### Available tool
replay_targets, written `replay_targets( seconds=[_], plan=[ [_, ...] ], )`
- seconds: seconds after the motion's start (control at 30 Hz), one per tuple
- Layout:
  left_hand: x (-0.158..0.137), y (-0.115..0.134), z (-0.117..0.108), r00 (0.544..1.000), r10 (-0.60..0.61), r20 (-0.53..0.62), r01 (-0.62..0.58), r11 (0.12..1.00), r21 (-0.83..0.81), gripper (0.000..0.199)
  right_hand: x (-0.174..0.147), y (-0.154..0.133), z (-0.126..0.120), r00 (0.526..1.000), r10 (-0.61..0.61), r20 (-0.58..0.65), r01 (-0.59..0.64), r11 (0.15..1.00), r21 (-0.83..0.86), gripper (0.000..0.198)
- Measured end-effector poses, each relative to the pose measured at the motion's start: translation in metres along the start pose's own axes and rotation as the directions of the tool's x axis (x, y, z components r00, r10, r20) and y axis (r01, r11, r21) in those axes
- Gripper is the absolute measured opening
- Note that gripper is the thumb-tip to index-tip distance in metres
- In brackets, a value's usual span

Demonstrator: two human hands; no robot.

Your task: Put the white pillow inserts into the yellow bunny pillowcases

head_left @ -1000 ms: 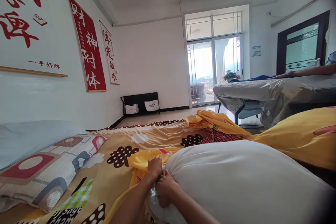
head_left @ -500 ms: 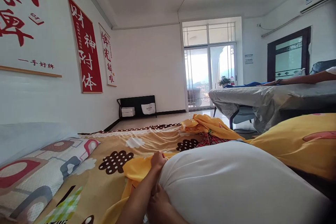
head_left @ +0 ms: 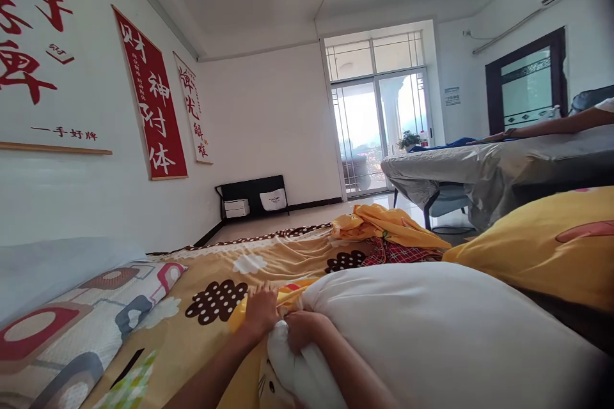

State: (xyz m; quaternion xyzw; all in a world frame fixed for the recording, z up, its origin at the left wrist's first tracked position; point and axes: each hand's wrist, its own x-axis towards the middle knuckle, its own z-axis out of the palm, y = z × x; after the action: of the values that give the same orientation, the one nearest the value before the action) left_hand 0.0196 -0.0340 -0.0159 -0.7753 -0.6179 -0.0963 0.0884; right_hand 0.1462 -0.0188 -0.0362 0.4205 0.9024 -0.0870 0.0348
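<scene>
A big stuffed white pillow (head_left: 432,332) fills the lower middle and right, its near-left end squeezed into folds. My right hand (head_left: 304,330) is closed on those white folds, knuckles up. Just left of it, my left hand (head_left: 261,310) curls its fingers over the edge of a yellow pillowcase (head_left: 240,319), which lies beside and partly beneath the pillow's end. White pillow fabric also bulges below my hands, next to a printed eye and whiskers on the yellow cloth. The fingertips of both hands are mostly hidden.
The bed is covered by a patterned brown sheet (head_left: 211,268). A patterned pillow (head_left: 96,319) lies left, a yellow pillow (head_left: 542,249) right, and crumpled yellow fabric (head_left: 384,223) beyond. Another person's arm (head_left: 551,126) rests on a plastic-covered table (head_left: 441,163).
My left hand has moved left and slightly down, away from the pillow's top edge. My right hand has come up, gathering the white end. The view has tilted slightly.
</scene>
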Motion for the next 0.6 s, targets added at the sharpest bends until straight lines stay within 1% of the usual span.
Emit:
replay_targets(
  seconds=[0.07, 0.17, 0.23, 0.27, 0.3, 0.33, 0.37, 0.4, 0.43, 0.47, 0.5, 0.53, 0.6],
  plan=[
    [-0.023, -0.013, 0.007, 0.999, -0.037, 0.04, 0.037, 0.999, -0.01, 0.03, -0.004, -0.002, -0.005, 0.999, 0.025, -0.028, -0.025, 1.0, -0.01, 0.064],
    [-0.051, -0.021, 0.026, 0.989, -0.084, 0.125, 0.104, 0.982, -0.156, 0.03, -0.012, -0.016, -0.006, 0.992, 0.082, -0.093, -0.087, 0.995, -0.05, 0.066],
    [-0.062, -0.022, 0.037, 0.98, -0.075, 0.183, 0.124, 0.954, -0.273, 0.031, -0.017, -0.035, 0.004, 0.974, 0.151, -0.17, -0.17, 0.98, -0.102, 0.062],
    [-0.065, -0.023, 0.042, 0.977, -0.067, 0.201, 0.128, 0.943, -0.308, 0.032, -0.021, -0.046, 0.013, 0.958, 0.176, -0.225, -0.21, 0.968, -0.138, 0.058],
    [-0.067, -0.023, 0.045, 0.976, -0.063, 0.207, 0.13, 0.935, -0.33, 0.034, -0.026, -0.057, 0.025, 0.935, 0.162, -0.315, -0.23, 0.954, -0.193, 0.053],
    [-0.067, -0.024, 0.047, 0.977, -0.064, 0.205, 0.133, 0.93, -0.343, 0.034, -0.033, -0.066, 0.038, 0.899, 0.099, -0.427, -0.229, 0.937, -0.265, 0.048],
    [-0.067, -0.025, 0.049, 0.977, -0.07, 0.203, 0.14, 0.927, -0.349, 0.035, -0.044, -0.072, 0.052, 0.833, -0.035, -0.552, -0.205, 0.907, -0.367, 0.043],
    [-0.067, -0.026, 0.051, 0.976, -0.08, 0.203, 0.149, 0.924, -0.353, 0.036, -0.056, -0.075, 0.066, 0.724, -0.231, -0.65, -0.171, 0.853, -0.493, 0.04],
    [-0.067, -0.028, 0.052, 0.977, -0.079, 0.199, 0.147, 0.923, -0.357, 0.037, -0.071, -0.074, 0.077, 0.601, -0.418, -0.681, -0.152, 0.777, -0.611, 0.036],
    [-0.067, -0.029, 0.055, 0.979, -0.072, 0.191, 0.138, 0.923, -0.358, 0.037, -0.087, -0.071, 0.085, 0.514, -0.546, -0.661, -0.156, 0.698, -0.699, 0.032],
    [-0.068, -0.029, 0.058, 0.982, -0.068, 0.175, 0.127, 0.926, -0.355, 0.038, -0.102, -0.065, 0.09, 0.474, -0.611, -0.634, -0.176, 0.64, -0.748, 0.03],
    [-0.069, -0.029, 0.061, 0.987, -0.065, 0.148, 0.113, 0.932, -0.344, 0.039, -0.116, -0.058, 0.091, 0.469, -0.64, -0.609, -0.19, 0.6, -0.777, 0.029],
    [-0.073, -0.025, 0.068, 0.996, -0.073, 0.047, 0.083, 0.956, -0.282, 0.041, -0.137, -0.042, 0.082, 0.498, -0.66, -0.562, -0.194, 0.548, -0.814, 0.03]
  ],
)
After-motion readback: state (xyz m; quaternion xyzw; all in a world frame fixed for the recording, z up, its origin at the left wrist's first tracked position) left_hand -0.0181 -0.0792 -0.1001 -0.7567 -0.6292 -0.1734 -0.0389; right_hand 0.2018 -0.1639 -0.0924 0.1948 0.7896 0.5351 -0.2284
